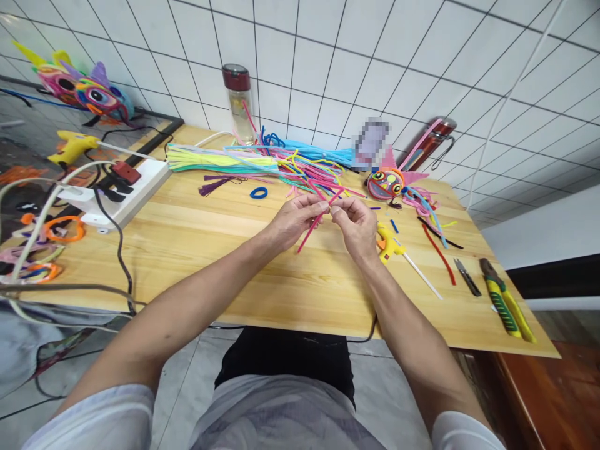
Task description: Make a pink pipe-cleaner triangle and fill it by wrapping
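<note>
Over the middle of the wooden table (234,269), both hands grip a dark pink pipe cleaner (308,237), whose strands cross between the fingertips. My left hand (297,219) is closed, pinching it between thumb and fingers. Closed too, my right hand (355,226) meets the left fingertips and pinches the same piece. One end slants down toward me and another sticks up above the hands. Just behind lies a loose heap of pink pipe cleaners (319,172). A yellow glue gun (389,242) with a white glue stick rests beside my right wrist, partly hidden.
Bundled yellow-green pipe cleaners (220,159) lie behind, near a blue ring (259,193) and glass bottle (240,112). A colourful fish-like craft (385,183) sits right of the hands. Pliers (506,300) and snips (467,278) lie at the right, a power strip (131,197) at the left.
</note>
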### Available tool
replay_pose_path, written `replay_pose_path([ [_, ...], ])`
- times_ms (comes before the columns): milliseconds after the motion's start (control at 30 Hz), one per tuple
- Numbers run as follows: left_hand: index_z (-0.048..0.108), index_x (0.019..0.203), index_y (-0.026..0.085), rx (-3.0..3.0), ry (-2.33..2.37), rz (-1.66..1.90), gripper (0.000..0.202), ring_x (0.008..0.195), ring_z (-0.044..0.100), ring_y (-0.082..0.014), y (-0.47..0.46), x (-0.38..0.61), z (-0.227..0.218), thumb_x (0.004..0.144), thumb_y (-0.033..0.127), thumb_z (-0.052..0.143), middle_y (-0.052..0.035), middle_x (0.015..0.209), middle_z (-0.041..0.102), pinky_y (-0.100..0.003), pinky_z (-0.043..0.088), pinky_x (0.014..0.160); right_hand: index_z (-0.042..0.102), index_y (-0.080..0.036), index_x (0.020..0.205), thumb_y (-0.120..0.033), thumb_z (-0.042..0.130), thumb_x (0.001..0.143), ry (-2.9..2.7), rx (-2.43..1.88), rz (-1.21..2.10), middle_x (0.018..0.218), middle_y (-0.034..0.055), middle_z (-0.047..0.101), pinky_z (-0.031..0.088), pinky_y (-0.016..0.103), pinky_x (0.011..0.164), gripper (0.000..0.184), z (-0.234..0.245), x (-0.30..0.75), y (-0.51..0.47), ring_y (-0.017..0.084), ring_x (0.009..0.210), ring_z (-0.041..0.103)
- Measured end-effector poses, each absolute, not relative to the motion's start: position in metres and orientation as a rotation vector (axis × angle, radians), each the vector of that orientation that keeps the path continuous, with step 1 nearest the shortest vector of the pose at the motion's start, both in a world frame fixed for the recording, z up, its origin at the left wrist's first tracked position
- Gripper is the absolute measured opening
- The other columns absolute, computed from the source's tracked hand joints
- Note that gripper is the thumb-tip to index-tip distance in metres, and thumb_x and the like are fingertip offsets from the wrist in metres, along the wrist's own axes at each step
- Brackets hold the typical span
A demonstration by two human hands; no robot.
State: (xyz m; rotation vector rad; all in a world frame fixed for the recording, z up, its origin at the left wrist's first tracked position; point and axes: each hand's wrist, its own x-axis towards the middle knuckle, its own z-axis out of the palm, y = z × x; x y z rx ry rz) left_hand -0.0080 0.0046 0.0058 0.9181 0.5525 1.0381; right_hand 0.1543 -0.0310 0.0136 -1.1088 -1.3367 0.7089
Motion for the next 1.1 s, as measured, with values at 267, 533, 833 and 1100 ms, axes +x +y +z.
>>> replay_pose_path([
  [267, 0.067, 0.080, 0.016, 0.943, 0.576, 1.028, 0.050, 0.066, 0.059, -0.0068, 0.004, -0.009, 0.004, 0.062, 0.042, 0.105, 0.0027, 0.077, 0.068, -0.022, 0.049, 0.069, 0.072, -0.025, 0.080, -0.043, 0.080, 0.087, -1.375, -1.148, 0.658, 0.073, -0.0026, 0.070, 0.050, 0.031, 0.067, 0.022, 0.014, 0.154, -0.034, 0.015, 0.066, 0.059],
  [533, 0.073, 0.092, 0.016, 1.020, 0.566, 0.986, 0.054, 0.073, 0.064, -0.0094, 0.005, -0.011, 0.001, 0.062, 0.046, 0.106, 0.0006, 0.085, 0.073, -0.025, 0.049, 0.073, 0.066, -0.025, 0.076, -0.039, 0.077, 0.085, -1.395, -1.137, 0.698, 0.070, -0.0033, 0.064, 0.046, 0.031, 0.065, 0.020, 0.017, 0.155, -0.033, 0.014, 0.064, 0.055],
  [833, 0.077, 0.090, 0.014, 1.151, 0.637, 0.990, 0.046, 0.074, 0.064, -0.0124, 0.003, -0.015, 0.010, 0.067, 0.047, 0.099, -0.0042, 0.085, 0.076, -0.026, 0.049, 0.070, 0.064, -0.025, 0.076, -0.040, 0.076, 0.087, -1.370, -1.152, 0.707, 0.068, -0.0035, 0.062, 0.043, 0.030, 0.062, 0.022, 0.013, 0.156, -0.032, 0.014, 0.063, 0.052],
  [1100, 0.076, 0.086, 0.014, 1.238, 0.727, 1.005, 0.036, 0.071, 0.064, -0.0131, 0.002, -0.015, 0.013, 0.067, 0.041, 0.091, -0.0040, 0.082, 0.076, -0.026, 0.051, 0.070, 0.062, -0.024, 0.074, -0.033, 0.070, 0.081, -1.426, -1.175, 0.723, 0.066, -0.0040, 0.060, 0.040, 0.029, 0.061, 0.013, 0.015, 0.157, -0.030, 0.013, 0.062, 0.049],
])
